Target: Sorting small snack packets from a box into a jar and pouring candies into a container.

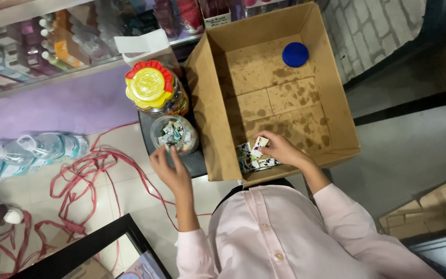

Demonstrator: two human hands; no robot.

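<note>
My right hand [281,149] reaches into the near corner of an open cardboard box [336,98] and grips small wrapped sachets [254,155] piled there. My left hand [170,168] hovers at the mouth of an open clear jar [174,135] partly filled with the same kind of sachets, its fingers curled; whether they hold a sachet I cannot tell. The jar stands on a dark tray [194,161] left of the box. A blue round lid [295,54] lies at the far end of the box floor.
A second jar with a yellow and red lid [150,87] stands behind the open jar. Glass shelves of small packages [42,46] run along the top left. Plastic water bottles [37,150] and red cord [89,175] lie on the tiled floor. Flattened cardboard [429,212] sits at right.
</note>
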